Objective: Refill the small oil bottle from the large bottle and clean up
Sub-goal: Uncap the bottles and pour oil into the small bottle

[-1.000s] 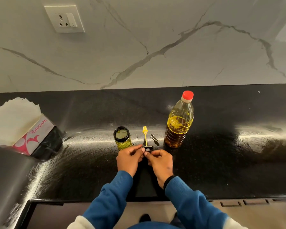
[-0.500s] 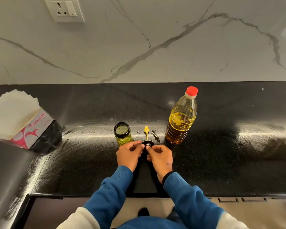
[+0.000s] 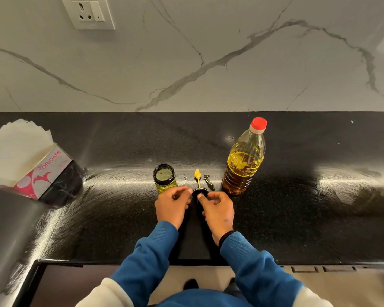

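Head view. The table (image 3: 297, 218) is a glossy black stone surface set against a white marble wall with grey veins; a white wall socket (image 3: 87, 12) is mounted at upper left.

The small oil bottle (image 3: 164, 178) stands upright near the middle of the table. Its mouth is uncovered, and yellow-green oil is visible inside. The large bottle (image 3: 244, 160) stands upright to its right, well apart from it, with a red cap (image 3: 258, 123) fitted. It is partly filled with golden oil.

Between the two bottles lies the black cap (image 3: 200, 192) of the small bottle, with a yellow-tipped stem (image 3: 197, 177) pointing away from the person. A small black piece (image 3: 208, 182) lies just beside the stem, on its right.

The left hand (image 3: 172, 206) is positioned at the left side of the black cap. Its fingers are curled, and the fingertips (image 3: 189, 191) touch or pinch the cap edge. The right hand (image 3: 218, 210) is positioned at the right side of the cap, with its fingers curled and one fingertip at the cap rim. Both hands hold the cap low over the table; whether the cap rests on the surface cannot be told.

Both arms wear blue sleeves (image 3: 153, 258). A tissue box (image 3: 51, 173) marked ORIGAMI sits at the far left, with white sheets (image 3: 15, 149) protruding from its top.
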### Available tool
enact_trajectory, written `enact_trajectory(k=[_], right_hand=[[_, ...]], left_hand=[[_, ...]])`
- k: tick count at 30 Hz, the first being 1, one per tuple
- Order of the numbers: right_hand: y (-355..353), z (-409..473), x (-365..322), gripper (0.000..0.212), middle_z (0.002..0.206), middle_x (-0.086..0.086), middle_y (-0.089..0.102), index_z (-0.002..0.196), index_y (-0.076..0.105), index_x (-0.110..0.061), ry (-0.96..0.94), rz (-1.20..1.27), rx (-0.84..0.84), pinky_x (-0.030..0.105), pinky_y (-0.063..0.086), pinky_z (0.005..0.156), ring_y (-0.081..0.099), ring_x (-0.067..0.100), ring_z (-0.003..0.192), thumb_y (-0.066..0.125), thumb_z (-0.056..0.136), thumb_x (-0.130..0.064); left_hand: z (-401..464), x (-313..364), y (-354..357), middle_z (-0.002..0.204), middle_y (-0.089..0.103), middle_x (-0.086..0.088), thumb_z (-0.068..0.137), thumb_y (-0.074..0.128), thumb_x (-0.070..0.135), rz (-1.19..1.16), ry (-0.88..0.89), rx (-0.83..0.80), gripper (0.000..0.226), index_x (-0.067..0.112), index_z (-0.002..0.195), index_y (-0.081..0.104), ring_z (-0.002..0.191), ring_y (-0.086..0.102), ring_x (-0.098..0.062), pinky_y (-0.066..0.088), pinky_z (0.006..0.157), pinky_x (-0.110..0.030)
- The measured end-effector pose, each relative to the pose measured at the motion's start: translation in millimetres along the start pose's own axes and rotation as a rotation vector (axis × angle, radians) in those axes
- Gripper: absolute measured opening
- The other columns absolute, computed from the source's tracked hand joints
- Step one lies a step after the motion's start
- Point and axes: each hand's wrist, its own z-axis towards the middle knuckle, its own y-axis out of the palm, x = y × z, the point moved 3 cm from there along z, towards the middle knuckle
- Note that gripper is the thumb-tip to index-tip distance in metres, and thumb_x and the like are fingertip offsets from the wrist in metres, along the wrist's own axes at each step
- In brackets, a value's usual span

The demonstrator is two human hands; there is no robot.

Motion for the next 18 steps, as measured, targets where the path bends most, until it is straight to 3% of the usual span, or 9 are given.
enact_trajectory(k=[2, 6, 10, 14, 18], right_hand=[[-0.5, -0.2, -2.7, 0.026, 0.086, 0.009, 0.069, 0.098, 0.065, -0.023, -0.023, -0.005, 0.01, 0.047, 0.059, 0.081, 0.069, 0.024, 0.08, 0.082, 0.081, -0.035], [-3.4, -1.3, -6.9, 0.02, 0.077, 0.0, 0.064, 0.092, 0.064, -0.027, -0.062, -0.019, 0.024, 0.043, 0.058, 0.081, 0.058, 0.01, 0.071, 0.08, 0.083, -0.034], [-7.7, -6.4, -13.2, 0.017, 0.072, -0.004, 0.061, 0.091, 0.065, -0.028, -0.124, -0.06, 0.011, 0.033, 0.055, 0.075, 0.055, 0.005, 0.066, 0.08, 0.084, -0.03], [-10.8, -13.3, -30.6, 0.013, 0.067, -0.008, 0.059, 0.091, 0.067, -0.024, -0.235, -0.097, -0.032, 0.014, 0.048, 0.062, 0.056, -0.001, 0.061, 0.078, 0.085, -0.023], [-21.7, -17.6, -60.3, 0.012, 0.071, -0.003, 0.064, 0.094, 0.067, -0.023, -0.35, -0.091, -0.1, 0.016, 0.05, 0.057, 0.057, -0.002, 0.061, 0.077, 0.087, -0.021]], left_hand=[[-1.5, 0.8, 0.9, 0.081, 0.078, 0.002, 0.091, 0.076, 0.02, -0.024, -0.011, 0.008, 0.007, 0.027, 0.09, 0.077, 0.074, 0.076, -0.015, 0.059, 0.063, -0.022], [-3.3, -0.5, 0.5, 0.082, 0.079, -0.002, 0.099, 0.065, 0.025, -0.102, -0.078, 0.039, 0.015, 0.019, 0.091, 0.077, 0.073, 0.076, -0.019, 0.059, 0.062, -0.024], [-5.6, 2.5, 1.1, 0.081, 0.079, -0.005, 0.101, 0.063, 0.033, -0.162, -0.099, 0.051, 0.024, 0.015, 0.093, 0.077, 0.07, 0.075, -0.018, 0.06, 0.063, -0.028], [-11.9, 13.7, 6.3, 0.083, 0.079, -0.005, 0.101, 0.062, 0.03, -0.2, -0.058, 0.042, 0.021, 0.017, 0.093, 0.077, 0.074, 0.076, -0.02, 0.061, 0.065, -0.029], [-22.9, 36.5, 21.3, 0.084, 0.078, -0.01, 0.101, 0.063, 0.02, -0.279, -0.008, -0.014, 0.017, 0.012, 0.093, 0.076, 0.078, 0.076, -0.027, 0.063, 0.068, -0.036]])
